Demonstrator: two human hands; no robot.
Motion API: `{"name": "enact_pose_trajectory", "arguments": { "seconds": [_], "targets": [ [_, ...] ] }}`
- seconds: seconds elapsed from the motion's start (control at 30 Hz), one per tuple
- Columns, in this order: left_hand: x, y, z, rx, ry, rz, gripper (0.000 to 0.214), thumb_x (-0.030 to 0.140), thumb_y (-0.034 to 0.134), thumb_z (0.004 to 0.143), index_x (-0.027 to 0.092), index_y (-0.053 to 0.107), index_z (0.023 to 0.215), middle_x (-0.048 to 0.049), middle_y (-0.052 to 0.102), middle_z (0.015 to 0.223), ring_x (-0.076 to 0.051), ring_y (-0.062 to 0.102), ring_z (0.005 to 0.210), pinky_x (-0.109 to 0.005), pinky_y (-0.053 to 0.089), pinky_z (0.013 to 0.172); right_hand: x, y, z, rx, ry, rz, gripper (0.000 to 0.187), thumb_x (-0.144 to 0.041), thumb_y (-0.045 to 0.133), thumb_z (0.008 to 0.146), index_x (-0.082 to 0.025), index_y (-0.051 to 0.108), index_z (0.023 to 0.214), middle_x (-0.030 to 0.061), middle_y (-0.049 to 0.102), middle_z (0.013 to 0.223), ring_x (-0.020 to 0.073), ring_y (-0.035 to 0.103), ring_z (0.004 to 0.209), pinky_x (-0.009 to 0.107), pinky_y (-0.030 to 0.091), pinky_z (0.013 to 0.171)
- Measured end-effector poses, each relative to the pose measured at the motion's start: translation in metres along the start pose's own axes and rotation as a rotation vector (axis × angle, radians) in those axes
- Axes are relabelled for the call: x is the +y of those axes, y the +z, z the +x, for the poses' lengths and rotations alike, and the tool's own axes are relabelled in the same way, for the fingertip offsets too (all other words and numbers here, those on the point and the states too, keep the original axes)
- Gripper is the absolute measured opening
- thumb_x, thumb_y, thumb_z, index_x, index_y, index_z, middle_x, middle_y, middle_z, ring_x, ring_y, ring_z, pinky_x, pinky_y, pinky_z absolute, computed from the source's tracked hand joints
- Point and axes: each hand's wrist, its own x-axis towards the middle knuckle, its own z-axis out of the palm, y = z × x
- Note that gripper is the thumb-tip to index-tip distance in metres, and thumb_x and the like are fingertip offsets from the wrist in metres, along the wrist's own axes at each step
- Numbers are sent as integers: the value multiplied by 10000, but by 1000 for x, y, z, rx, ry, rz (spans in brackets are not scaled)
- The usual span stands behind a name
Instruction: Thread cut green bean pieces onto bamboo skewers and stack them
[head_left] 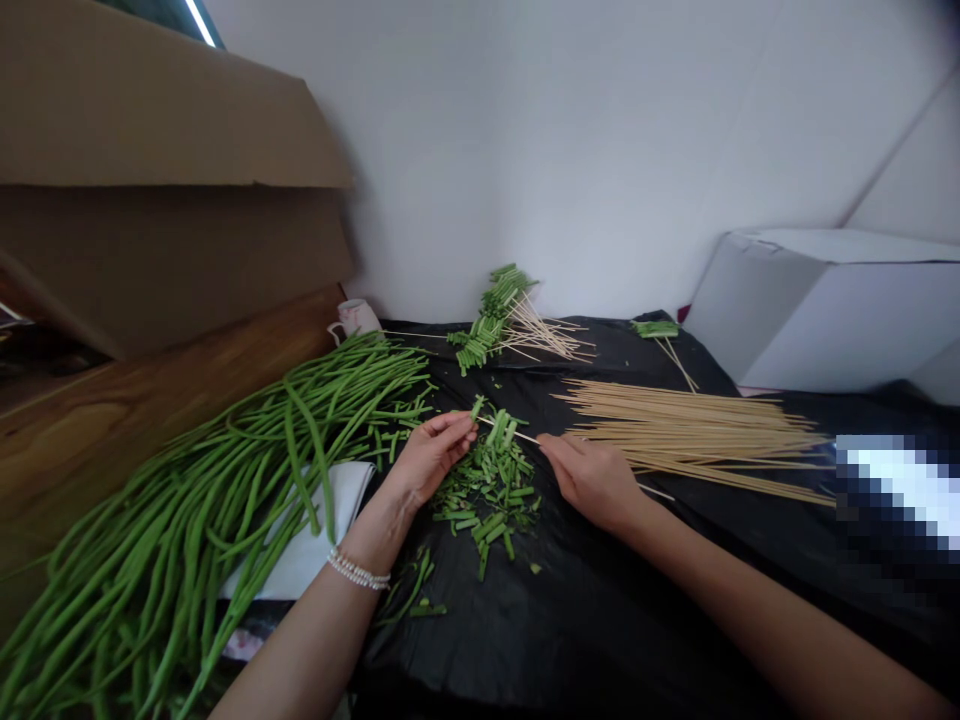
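Note:
My left hand (435,450) pinches a short piece of green bean (478,406) at the tip of a thin wooden skewer (517,433). Closed around that skewer, farther along its length, is my right hand (589,478); the skewer's other end sticks out behind it. Several cut bean pieces (502,430) are threaded side by side near the left end. Directly below lies a loose heap of cut green bean pieces (487,500) on the black plastic sheet (570,610). My fingertips partly hide the piece in my left hand.
Long green beans (225,510) spread across the left side, partly over a white sheet (352,490). Bare skewers (690,430) lie at right. Filled skewers (487,320) are stacked at the back near a mug (356,318). A cardboard box (172,240) and a white box (817,300) flank the surface.

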Motion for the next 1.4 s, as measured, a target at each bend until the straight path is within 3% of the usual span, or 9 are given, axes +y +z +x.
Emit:
{"name": "enact_pose_trajectory", "arguments": {
  "seconds": [0.33, 0.57, 0.7, 0.83, 0.9, 0.97, 1.1, 1.23, 1.4],
  "targets": [
    [-3, 0, 1, 9, -49, 4, 293, 192, 865, 529, 107, 738, 780, -25, 699, 689, -66, 611, 610, -148, 489, 601, -4, 0, -1, -22, -22, 21, 258, -167, 416, 926, -164, 640, 1053, 39, 680, 810, 128, 600, 659, 238, 369, 596],
    [-7, 1, 0, -51, -100, 49, 249, 191, 859, 536, 116, 738, 740, -27, 686, 655, -75, 599, 603, -173, 463, 606, -7, 1, 0, -11, -53, 47, 269, -142, 393, 929, -146, 635, 1048, 37, 669, 765, 127, 599, 647, 233, 381, 612],
    [-8, 4, -3, -15, -25, 122, 228, 229, 848, 554, 141, 740, 734, -11, 675, 671, -66, 557, 600, -181, 424, 593, -7, 0, 1, -3, -44, 52, 263, -155, 400, 933, -150, 635, 1051, 37, 676, 779, 130, 611, 661, 231, 396, 617],
    [0, -4, 1, 60, 92, 235, 291, 390, 752, 677, 165, 745, 860, -39, 696, 829, -90, 562, 675, -195, 409, 593, -3, 1, 1, 26, -15, 54, 256, -160, 417, 931, -153, 635, 1067, 51, 695, 847, 132, 631, 709, 228, 420, 644],
    [4, -13, 6, 148, 199, 357, 326, 418, 694, 721, 166, 735, 923, -59, 702, 867, -123, 580, 703, -226, 423, 610, 0, 1, 1, 46, -1, 49, 254, -163, 419, 933, -155, 639, 1059, 54, 701, 862, 133, 639, 724, 227, 429, 653],
    [5, -24, 11, 213, 346, 604, 270, 331, 650, 752, 160, 726, 948, -74, 710, 895, -166, 609, 781, -274, 453, 699, 3, 2, 1, 64, 10, 45, 250, -176, 418, 939, -153, 644, 1044, 55, 706, 860, 135, 644, 728, 226, 436, 660],
    [-2, -38, 18, 201, 561, 1239, 269, 158, 502, 803, 178, 727, 950, -89, 698, 989, -230, 600, 950, -381, 421, 907, 4, 2, 1, 63, 7, 46, 251, -177, 415, 939, -149, 647, 1028, 56, 710, 864, 136, 650, 740, 221, 439, 668],
    [-12, -43, 19, 155, 555, 1629, 402, 76, 423, 812, 219, 701, 1064, -93, 660, 1114, -259, 545, 1052, -403, 408, 927, 3, 1, 2, 36, 14, 43, 256, -177, 408, 939, -157, 647, 1031, 49, 707, 845, 128, 644, 718, 214, 426, 646],
    [-11, -42, 17, 188, 508, 1721, 263, 192, 519, 821, 216, 730, 975, -112, 659, 940, -274, 547, 952, -397, 406, 879, 3, 0, 2, 22, 24, 44, 263, -184, 402, 941, -167, 648, 1036, 46, 704, 837, 120, 634, 704, 211, 414, 632]
  ]
}}
